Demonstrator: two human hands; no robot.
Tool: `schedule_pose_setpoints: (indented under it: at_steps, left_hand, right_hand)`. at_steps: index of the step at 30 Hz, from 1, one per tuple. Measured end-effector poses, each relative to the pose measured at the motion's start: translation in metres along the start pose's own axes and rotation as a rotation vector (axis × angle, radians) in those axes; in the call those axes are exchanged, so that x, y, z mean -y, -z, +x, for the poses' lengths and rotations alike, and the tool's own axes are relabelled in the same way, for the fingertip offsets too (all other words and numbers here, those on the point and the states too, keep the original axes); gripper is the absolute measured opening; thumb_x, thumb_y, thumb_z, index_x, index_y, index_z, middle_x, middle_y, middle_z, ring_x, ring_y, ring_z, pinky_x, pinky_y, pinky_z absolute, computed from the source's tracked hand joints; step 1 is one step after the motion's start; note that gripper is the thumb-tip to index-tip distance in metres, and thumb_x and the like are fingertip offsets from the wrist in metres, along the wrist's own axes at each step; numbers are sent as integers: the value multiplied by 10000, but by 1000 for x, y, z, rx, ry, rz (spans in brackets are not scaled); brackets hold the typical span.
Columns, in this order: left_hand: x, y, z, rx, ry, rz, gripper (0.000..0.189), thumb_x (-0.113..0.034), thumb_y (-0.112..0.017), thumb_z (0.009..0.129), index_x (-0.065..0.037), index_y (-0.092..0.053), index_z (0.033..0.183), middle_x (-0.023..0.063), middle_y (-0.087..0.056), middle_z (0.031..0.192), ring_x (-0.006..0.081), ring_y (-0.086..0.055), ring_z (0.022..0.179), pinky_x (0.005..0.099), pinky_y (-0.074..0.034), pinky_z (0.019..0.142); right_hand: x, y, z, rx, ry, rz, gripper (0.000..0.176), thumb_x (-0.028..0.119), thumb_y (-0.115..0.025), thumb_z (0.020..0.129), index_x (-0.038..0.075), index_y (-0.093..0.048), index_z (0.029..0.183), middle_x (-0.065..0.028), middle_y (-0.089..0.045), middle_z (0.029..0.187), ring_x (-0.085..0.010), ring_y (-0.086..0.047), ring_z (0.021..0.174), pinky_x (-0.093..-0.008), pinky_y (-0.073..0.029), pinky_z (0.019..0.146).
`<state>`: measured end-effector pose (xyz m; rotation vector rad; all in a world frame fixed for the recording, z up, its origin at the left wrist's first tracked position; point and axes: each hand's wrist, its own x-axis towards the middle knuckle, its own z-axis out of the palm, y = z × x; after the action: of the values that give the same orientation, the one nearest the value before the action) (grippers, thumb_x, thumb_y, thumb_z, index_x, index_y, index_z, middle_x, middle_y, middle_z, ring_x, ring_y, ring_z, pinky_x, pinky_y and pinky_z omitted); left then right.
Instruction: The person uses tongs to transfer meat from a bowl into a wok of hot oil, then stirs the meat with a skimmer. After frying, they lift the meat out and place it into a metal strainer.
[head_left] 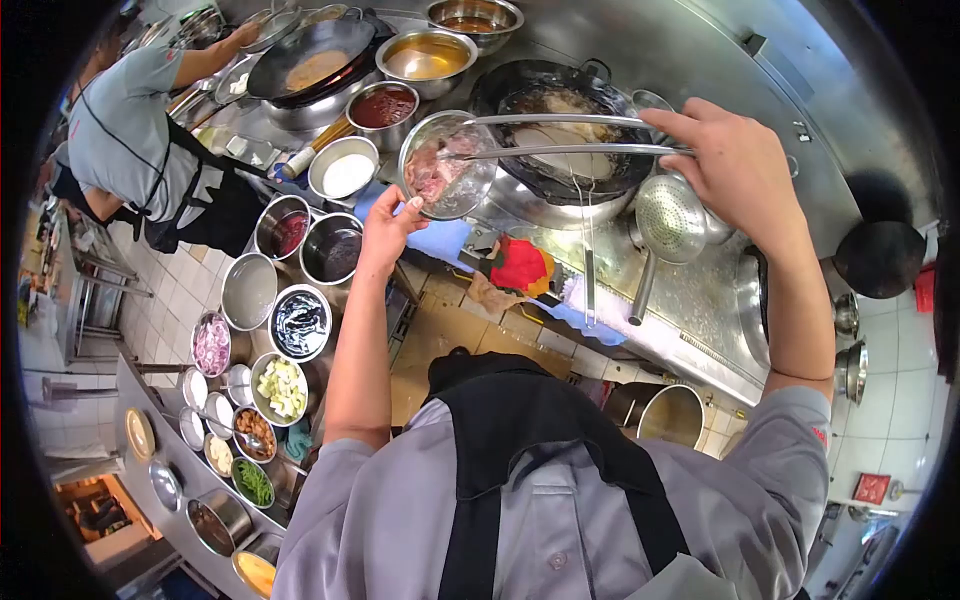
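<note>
My left hand (393, 228) grips the near left rim of a metal bowl (478, 196), thumb on the edge. Raw sliced meat (430, 178) lies in the bowl, which is tilted toward me. Long metal tongs (600, 149) are in my right hand (728, 168), fingers closed around their right end. The two tong arms stand apart, and their tips reach into the bowl at the meat. Behind and below the tongs sits a dark wok (487, 95) with pale, cloudy liquid in it.
A perforated skimmer (670, 222) and a long-handled wire tool (589, 265) lie right of the wok. Bowls of golden liquid (430, 58), red sauce (383, 105) and white powder (347, 175) stand left. A co-worker (135, 135) works at another wok (285, 75).
</note>
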<state>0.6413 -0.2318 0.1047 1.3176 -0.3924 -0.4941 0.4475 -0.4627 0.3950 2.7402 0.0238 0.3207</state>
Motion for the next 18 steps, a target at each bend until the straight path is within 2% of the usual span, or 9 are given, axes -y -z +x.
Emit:
schedule_pose_setpoints:
  at_steps: [4,8,10,13,18]
  left_hand:
    - [-6,-12,3,122,-4,-23,171,-156,-559,825,-72,-442,733,-1,-500,745,98,-533,665,255,-489,624]
    - [-2,-17,5,137,20,-42,166,-157,-560,826,-75,-443,741,-6,-492,728,95,-532,671,258,-489,631]
    - [4,-14,7,141,65,-64,94,-155,-526,846,-81,-488,802,4,-548,798,95,-544,700,254,-478,660]
    - [8,-14,8,130,92,-102,91,-154,-519,852,-81,-485,809,10,-562,806,97,-553,706,251,-480,665]
    - [0,-24,8,162,89,-93,97,-156,-523,852,-81,-482,807,10,-568,789,98,-556,700,248,-484,672]
  right_hand:
    - [0,-9,-1,26,32,-33,290,193,-621,703,173,-574,988,-39,-553,775,-256,-569,689,-356,-454,570]
    - [-9,-2,-7,48,27,-48,274,185,-615,705,171,-579,976,-37,-562,781,-253,-569,698,-354,-452,571]
    - [-12,8,-14,54,-48,-79,266,179,-612,703,169,-586,967,-36,-569,784,-251,-571,707,-355,-451,577]
    - [-20,17,-19,66,-120,-38,266,179,-614,700,170,-591,965,-39,-567,782,-248,-571,719,-357,-450,587]
    - [-14,-2,-16,87,-55,-40,311,200,-630,686,171,-582,992,-41,-570,786,-263,-571,719,-365,-450,589]
